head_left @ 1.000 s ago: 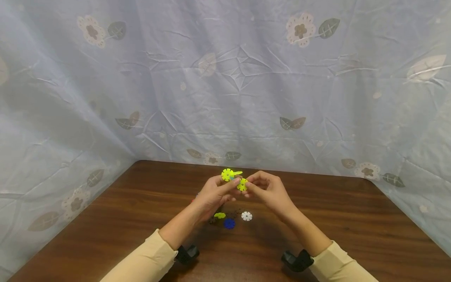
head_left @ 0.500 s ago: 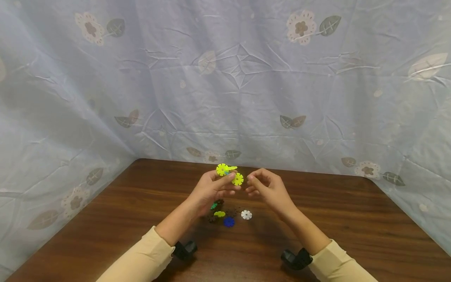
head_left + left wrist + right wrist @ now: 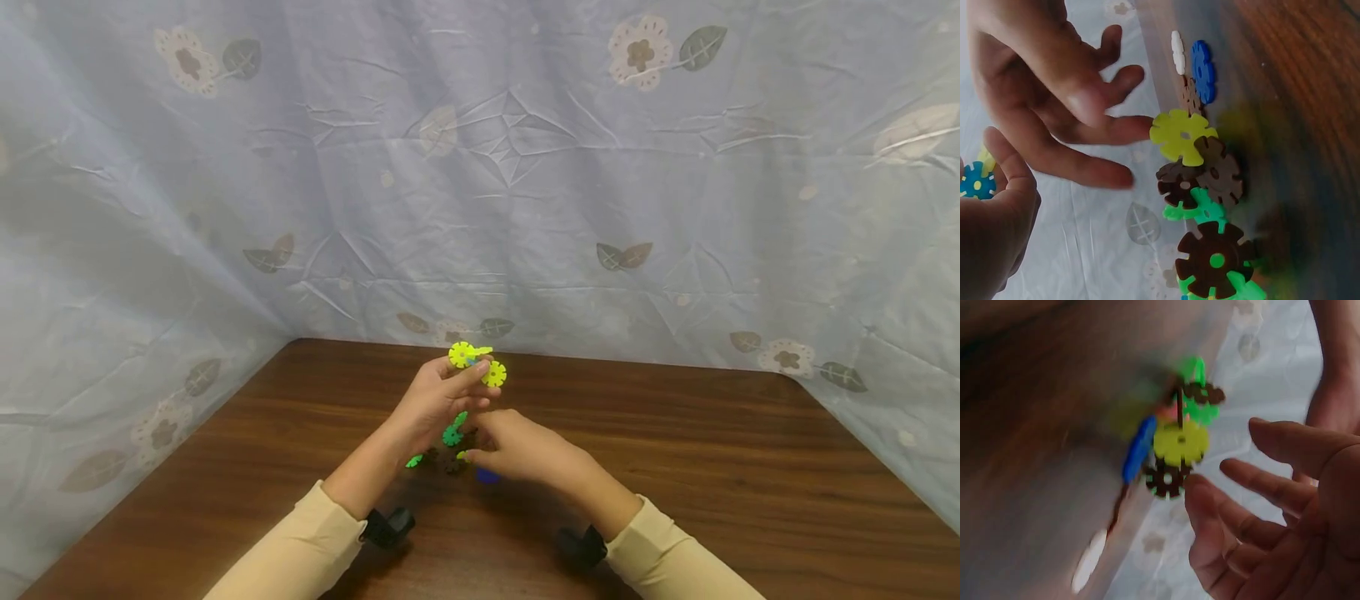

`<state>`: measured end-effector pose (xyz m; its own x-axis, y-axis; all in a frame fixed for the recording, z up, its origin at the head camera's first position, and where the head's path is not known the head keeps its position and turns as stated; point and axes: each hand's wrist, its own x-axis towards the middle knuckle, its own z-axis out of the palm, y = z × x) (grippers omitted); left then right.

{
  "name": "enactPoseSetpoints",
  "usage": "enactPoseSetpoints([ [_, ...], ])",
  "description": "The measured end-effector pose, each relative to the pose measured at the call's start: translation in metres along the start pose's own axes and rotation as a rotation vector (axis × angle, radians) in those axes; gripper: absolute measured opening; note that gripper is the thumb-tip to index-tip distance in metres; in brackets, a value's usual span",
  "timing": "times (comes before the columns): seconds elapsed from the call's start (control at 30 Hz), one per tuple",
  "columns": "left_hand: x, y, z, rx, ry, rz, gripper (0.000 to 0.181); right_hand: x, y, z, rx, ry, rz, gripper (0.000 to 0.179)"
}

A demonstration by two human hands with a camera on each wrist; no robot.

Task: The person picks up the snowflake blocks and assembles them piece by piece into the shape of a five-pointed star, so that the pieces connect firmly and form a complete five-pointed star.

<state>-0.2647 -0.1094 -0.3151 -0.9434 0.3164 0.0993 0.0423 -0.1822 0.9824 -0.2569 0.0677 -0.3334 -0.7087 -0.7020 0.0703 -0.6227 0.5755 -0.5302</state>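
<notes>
Clerk: Condition of the left hand [image 3: 441,402]?

Inspector: Grasping. Pinches a cluster [image 3: 471,361] of joined discs, raised above the table [image 3: 712,467], with the thumb laid across the middle.

Clerk: Make-up of the cluster?

Inspector: Mostly yellow. In the head view, presents one yellow face on either side of the thumb and another yellow piece nearly edge-on at the top. In the left wrist view, includes a light blue disc [image 3: 986,185].

Clerk: Condition of the right hand [image 3: 519,447]?

Inspector: Released, with fingers spread and wrapped around nothing. Reaches low over a pile [image 3: 1213,172], nearer to the wearer than the cluster. Comes right up to a loose yellow disc [image 3: 1172,134]. Firm contact: cannot tell.

Clerk: Contents of the pile?

Inspector: Besides the yellow disc, several brown discs [image 3: 1200,250] and green discs [image 3: 1211,200], overlapping. Just beside, a dark blue disc [image 3: 1202,72], partly covered by the right hand in the head view. Farther out, a white disc [image 3: 1177,53].

Clerk: Surroundings?

Inspector: Dark wood grain on the table. Behind and to both sides, a pale curtain [image 3: 510,217] with printed flowers and leaves. On both arms, cream sleeves [image 3: 318,537], with black wrist units [image 3: 388,528] near the cuffs.
</notes>
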Motion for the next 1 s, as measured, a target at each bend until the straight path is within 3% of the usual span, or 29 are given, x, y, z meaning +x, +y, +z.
enactPoseSetpoints([
  [0.27,0.000,0.005,-0.001,-0.014,0.002,0.002,0.040,0.015,-0.011,0.016,-0.205,-0.053,0.092,0.035],
  [0.53,0.001,0.006,-0.002,-0.021,-0.011,0.006,0.039,0.019,-0.007,0.019,-0.144,-0.068,0.035,0.022],
  [0.83,0.000,0.004,-0.003,-0.035,-0.003,-0.011,0.039,0.017,-0.009,0.018,-0.117,-0.077,0.121,0.034],
  [1.0,0.000,0.003,-0.003,-0.059,0.000,-0.015,0.039,0.013,-0.010,0.018,-0.084,-0.043,0.150,0.036],
])
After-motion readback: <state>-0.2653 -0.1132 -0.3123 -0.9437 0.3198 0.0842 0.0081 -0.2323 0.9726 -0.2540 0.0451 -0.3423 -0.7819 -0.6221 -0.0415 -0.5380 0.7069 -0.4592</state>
